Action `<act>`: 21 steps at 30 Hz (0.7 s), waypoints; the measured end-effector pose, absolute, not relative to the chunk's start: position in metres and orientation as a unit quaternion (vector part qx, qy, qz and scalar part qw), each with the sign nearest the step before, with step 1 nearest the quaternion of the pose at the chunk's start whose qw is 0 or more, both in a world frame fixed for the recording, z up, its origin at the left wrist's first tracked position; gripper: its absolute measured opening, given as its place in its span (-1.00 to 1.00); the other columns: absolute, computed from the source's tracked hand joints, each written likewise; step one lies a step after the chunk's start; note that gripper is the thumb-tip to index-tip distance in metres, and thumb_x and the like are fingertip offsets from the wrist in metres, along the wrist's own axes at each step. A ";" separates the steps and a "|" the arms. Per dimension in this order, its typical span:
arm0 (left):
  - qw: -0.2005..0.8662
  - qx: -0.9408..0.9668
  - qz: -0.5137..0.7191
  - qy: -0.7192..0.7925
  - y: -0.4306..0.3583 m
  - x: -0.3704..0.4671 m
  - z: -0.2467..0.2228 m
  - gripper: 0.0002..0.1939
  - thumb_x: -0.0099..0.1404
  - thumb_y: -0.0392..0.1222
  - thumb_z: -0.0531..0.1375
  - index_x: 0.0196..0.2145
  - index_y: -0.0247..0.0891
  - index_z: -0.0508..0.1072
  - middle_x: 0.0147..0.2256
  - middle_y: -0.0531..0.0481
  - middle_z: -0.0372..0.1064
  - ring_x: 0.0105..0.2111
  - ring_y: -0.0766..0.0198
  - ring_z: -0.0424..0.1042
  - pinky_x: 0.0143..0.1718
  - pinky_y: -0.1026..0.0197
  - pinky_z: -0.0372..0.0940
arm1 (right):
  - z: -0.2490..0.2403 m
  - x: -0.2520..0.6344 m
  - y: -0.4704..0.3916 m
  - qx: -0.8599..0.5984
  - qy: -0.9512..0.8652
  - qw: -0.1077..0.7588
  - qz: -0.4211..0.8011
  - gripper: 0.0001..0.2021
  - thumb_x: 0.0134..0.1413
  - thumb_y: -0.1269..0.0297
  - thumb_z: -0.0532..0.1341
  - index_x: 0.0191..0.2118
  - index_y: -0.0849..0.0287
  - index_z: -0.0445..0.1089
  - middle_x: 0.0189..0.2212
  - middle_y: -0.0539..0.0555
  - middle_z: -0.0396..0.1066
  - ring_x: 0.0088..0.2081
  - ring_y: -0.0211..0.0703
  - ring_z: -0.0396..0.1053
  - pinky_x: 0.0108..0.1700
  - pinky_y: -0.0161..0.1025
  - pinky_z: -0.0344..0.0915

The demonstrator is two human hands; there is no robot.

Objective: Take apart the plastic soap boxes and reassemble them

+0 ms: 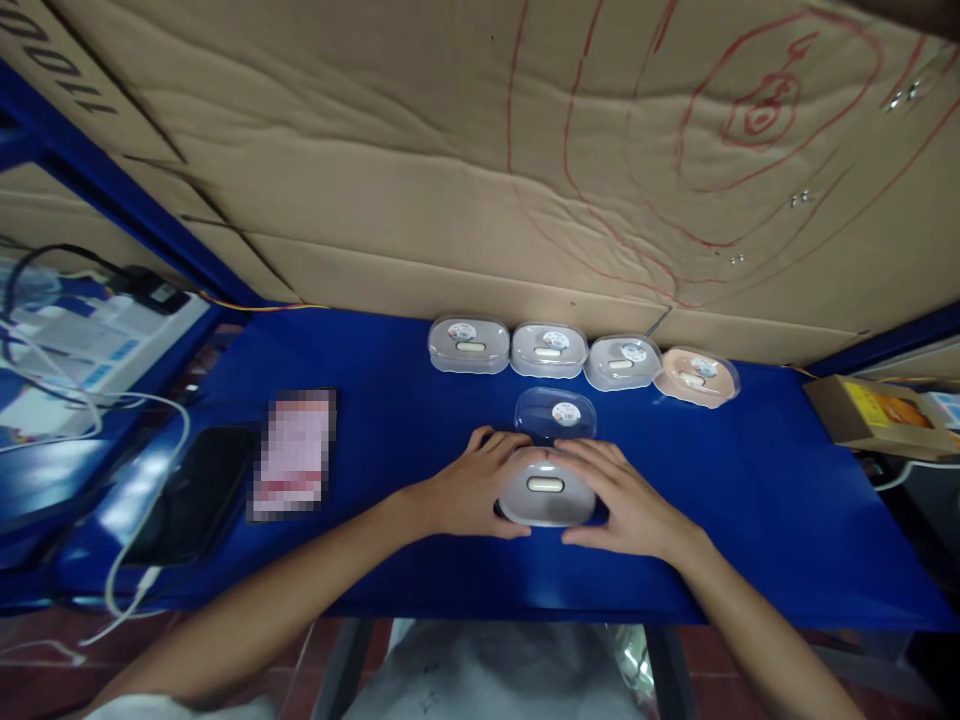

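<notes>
A grey oval plastic box (pixel 546 508) with a small cream oval piece on its top stands near the front edge of the blue table. My left hand (pixel 480 488) curves round its left side, and my right hand (pixel 619 495) round its right side. Fingers of both hands meet over the far rim; the thumbs lie along the near side. Just beyond my fingertips lies a clear plastic cover (pixel 551 408) with a round white label, its near edge partly hidden by my hands.
Along the back stand three grey covered boxes (pixel 469 348) and one peach covered box (pixel 696 378), against a cardboard wall (pixel 390 200). A phone with a blurred screen (pixel 292 455) and a dark phone (pixel 191 495) with a white cable lie left. An open cardboard carton (pixel 847 415) stands right.
</notes>
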State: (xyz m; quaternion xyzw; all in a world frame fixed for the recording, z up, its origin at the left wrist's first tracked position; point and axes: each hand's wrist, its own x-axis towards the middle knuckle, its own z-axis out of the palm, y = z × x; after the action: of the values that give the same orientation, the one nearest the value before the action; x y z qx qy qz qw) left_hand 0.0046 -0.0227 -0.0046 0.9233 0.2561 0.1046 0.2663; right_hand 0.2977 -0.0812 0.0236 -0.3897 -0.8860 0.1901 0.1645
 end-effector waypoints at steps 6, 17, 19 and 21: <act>0.286 0.913 0.133 0.258 -0.022 0.003 -0.010 0.12 0.10 0.12 0.59 0.45 -0.10 0.13 0.31 -0.30 0.29 0.32 -0.26 0.29 0.38 -0.35 0.00 | 0.012 0.289 -0.088 -0.392 -0.902 0.135 0.118 -0.21 0.32 -0.11 0.37 0.51 0.09 0.20 0.50 0.28 0.20 0.47 0.27 0.22 0.43 0.23 0.31; 0.321 0.896 0.150 0.267 -0.024 0.002 -0.009 0.10 0.08 -0.03 0.58 0.42 -0.07 0.11 0.33 -0.23 0.28 0.33 -0.21 0.28 0.33 -0.20 0.12 | 0.006 0.288 -0.091 -0.376 -0.913 0.149 0.048 -0.36 0.37 -0.10 0.30 0.37 0.21 0.39 0.46 0.39 0.25 0.40 0.36 0.27 0.33 0.26 0.39; 0.327 0.894 0.147 0.270 -0.024 0.002 -0.008 0.10 0.09 -0.03 0.58 0.43 -0.06 0.10 0.33 -0.22 0.28 0.33 -0.21 0.28 0.33 -0.20 0.13 | 0.005 0.288 -0.091 -0.375 -0.914 0.150 0.048 -0.36 0.37 -0.09 0.30 0.38 0.22 0.38 0.46 0.40 0.24 0.39 0.37 0.27 0.33 0.27 0.40; 0.331 0.892 0.146 0.271 -0.024 0.003 -0.008 0.09 0.10 -0.03 0.57 0.44 -0.05 0.10 0.33 -0.22 0.28 0.33 -0.21 0.29 0.31 -0.21 0.14 | 0.004 0.288 -0.092 -0.378 -0.912 0.149 0.051 -0.37 0.38 -0.09 0.29 0.37 0.22 0.38 0.47 0.39 0.22 0.39 0.39 0.27 0.33 0.28 0.40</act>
State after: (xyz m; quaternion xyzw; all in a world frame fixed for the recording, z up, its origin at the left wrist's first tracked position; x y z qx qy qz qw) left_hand 0.0028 -0.0237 -0.0076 0.8921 0.2705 0.1455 0.3313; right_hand 0.2883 -0.0916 0.0037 -0.3784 -0.9122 0.0508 0.1489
